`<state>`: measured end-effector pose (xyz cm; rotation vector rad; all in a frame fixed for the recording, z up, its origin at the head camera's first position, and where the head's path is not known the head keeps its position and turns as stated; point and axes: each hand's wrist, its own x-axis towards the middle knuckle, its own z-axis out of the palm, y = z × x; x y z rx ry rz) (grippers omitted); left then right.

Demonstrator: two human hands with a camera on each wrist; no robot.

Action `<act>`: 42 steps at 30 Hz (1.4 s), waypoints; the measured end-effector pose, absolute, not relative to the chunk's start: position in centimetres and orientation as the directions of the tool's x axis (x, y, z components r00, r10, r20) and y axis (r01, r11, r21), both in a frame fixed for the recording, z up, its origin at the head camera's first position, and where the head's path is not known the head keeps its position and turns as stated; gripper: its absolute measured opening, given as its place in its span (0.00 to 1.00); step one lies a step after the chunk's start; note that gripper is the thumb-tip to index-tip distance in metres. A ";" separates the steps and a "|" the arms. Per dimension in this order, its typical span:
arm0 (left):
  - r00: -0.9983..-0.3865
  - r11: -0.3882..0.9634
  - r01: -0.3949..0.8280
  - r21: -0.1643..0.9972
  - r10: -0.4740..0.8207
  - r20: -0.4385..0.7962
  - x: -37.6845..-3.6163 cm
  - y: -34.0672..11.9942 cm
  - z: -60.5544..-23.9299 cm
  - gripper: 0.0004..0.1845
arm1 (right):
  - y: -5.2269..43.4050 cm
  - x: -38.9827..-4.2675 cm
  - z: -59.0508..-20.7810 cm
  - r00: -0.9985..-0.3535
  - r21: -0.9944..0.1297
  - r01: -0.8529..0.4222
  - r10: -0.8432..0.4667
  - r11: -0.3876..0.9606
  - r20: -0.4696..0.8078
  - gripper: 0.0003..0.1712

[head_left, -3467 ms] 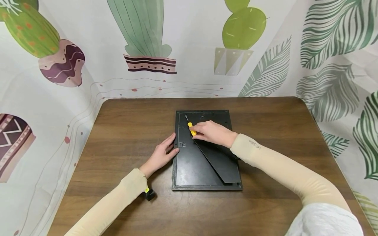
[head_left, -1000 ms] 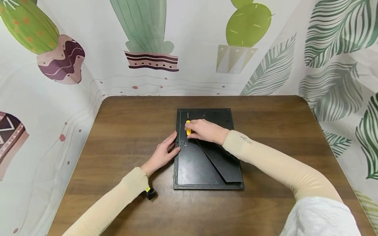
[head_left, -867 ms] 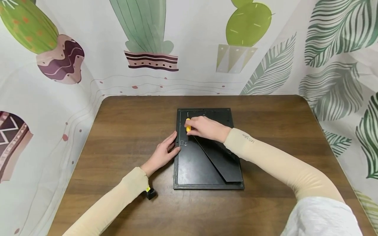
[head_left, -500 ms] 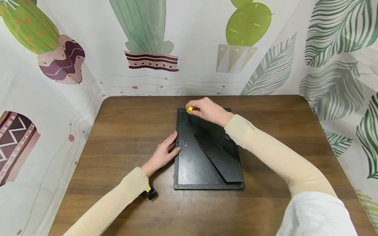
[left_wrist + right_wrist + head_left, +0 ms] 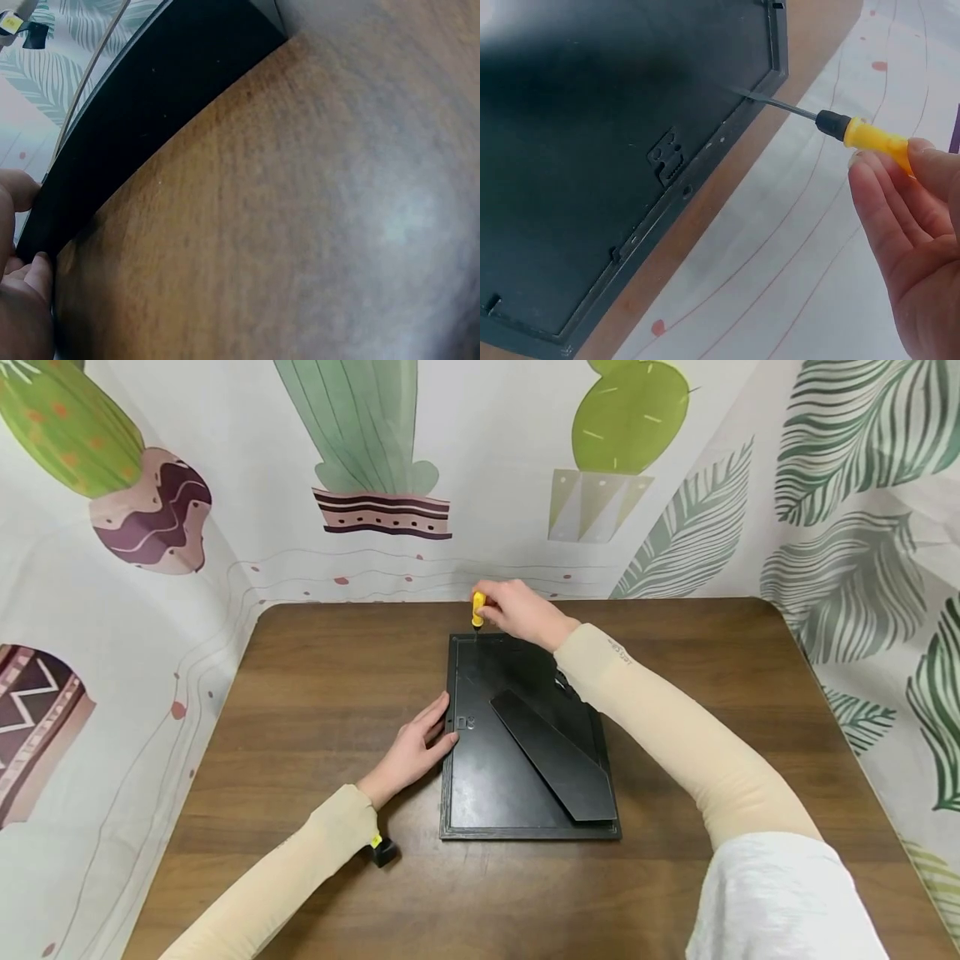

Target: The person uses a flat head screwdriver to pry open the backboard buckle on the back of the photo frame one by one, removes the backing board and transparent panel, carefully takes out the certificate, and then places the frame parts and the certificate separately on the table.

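Black and lying face-down in the middle of the wooden table (image 5: 315, 693), the picture frame (image 5: 480, 777) is showing its backing board and folded stand (image 5: 555, 764). The right hand (image 5: 521, 610) is pinching a yellow-handled screwdriver (image 5: 477, 608), its blade meeting the frame's far left corner. The left hand (image 5: 411, 752) is pressing relaxed, nearly straight fingers against the frame's left edge.

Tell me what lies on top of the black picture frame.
On the picture frame, which lies back-up, rests its black stand flap, and the screwdriver tip meets its far edge. The right forearm crosses above the far right corner, hiding it.
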<state>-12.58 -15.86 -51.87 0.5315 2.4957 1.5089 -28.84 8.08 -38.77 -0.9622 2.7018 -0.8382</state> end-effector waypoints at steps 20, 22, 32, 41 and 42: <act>-0.915 0.432 0.222 0.874 0.402 0.034 -12.6 -15.7 -52.2 0.39 | 9.2 -25.6 -40.3 -0.692 -0.481 -0.671 -0.710 0.565 0.130 0.15; -0.916 0.430 0.220 0.876 0.400 0.033 -12.6 -15.7 -52.2 0.39 | 9.7 -25.3 -40.2 -0.689 -0.487 -0.678 -0.706 0.550 0.162 0.14; -0.916 0.428 0.219 0.877 0.399 0.034 -12.5 -15.7 -52.1 0.39 | 14.9 -22.0 -40.8 -0.658 -0.416 -0.737 -0.707 0.533 0.261 0.14; -0.916 0.419 0.215 0.882 0.399 0.033 -12.4 -15.9 -52.0 0.40 | 18.9 -18.9 -43.2 -0.587 -0.294 -0.809 -0.699 0.509 0.409 0.18; -0.918 0.414 0.211 0.885 0.396 0.034 -12.4 -15.9 -52.0 0.40 | 19.2 -18.6 -43.4 -0.582 -0.286 -0.813 -0.697 0.507 0.419 0.19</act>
